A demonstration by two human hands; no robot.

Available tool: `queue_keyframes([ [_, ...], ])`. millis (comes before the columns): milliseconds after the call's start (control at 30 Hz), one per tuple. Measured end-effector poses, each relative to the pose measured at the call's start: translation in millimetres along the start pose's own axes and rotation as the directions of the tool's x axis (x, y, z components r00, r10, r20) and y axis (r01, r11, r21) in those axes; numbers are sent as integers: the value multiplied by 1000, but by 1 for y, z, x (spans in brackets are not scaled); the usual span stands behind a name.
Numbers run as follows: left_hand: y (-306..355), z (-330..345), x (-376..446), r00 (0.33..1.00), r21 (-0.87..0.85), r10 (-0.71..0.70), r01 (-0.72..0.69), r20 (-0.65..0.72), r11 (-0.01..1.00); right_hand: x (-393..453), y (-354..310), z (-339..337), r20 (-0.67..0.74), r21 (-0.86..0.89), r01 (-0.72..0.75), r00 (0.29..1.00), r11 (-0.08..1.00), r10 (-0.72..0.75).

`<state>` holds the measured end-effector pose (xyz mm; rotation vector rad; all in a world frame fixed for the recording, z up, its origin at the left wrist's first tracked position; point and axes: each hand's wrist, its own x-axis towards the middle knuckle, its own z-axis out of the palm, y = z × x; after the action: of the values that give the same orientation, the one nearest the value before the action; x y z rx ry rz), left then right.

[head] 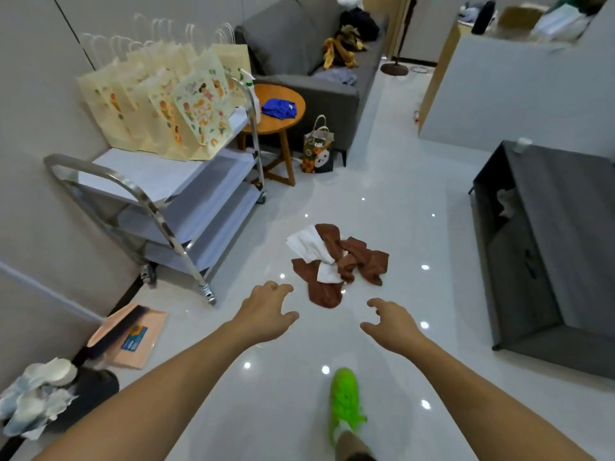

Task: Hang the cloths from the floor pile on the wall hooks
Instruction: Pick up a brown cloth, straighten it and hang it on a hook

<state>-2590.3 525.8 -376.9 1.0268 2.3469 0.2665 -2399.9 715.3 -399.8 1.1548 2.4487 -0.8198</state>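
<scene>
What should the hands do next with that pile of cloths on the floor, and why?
Probably reach down and forward to grab one cloth. Both the left hand and the right hand hold nothing, fingers loosely spread, and they hover short of the pile of brown and white cloths lying on the floor.

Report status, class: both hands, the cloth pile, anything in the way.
Left hand and right hand open, empty, short of the pile. Brown and white cloths heaped on glossy white floor, untouched. Path clear; steel trolley off left.
</scene>
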Motion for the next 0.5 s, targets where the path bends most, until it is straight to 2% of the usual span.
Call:
queue_keyframes([
  [200, 19, -2, 126, 998, 6, -35, 34, 57, 999, 122, 35, -35, 36, 58, -65, 997, 996, 63],
  [333, 34, -3, 192, 982, 44, -94, 88, 161, 995, 194, 53, -57, 120, 113, -113, 988, 987, 100],
  [500, 54, -4, 269, 965, 32, -159, 155, 209, 987, 271, 70, -76, 204, 157, -175, 969, 972, 141],
])
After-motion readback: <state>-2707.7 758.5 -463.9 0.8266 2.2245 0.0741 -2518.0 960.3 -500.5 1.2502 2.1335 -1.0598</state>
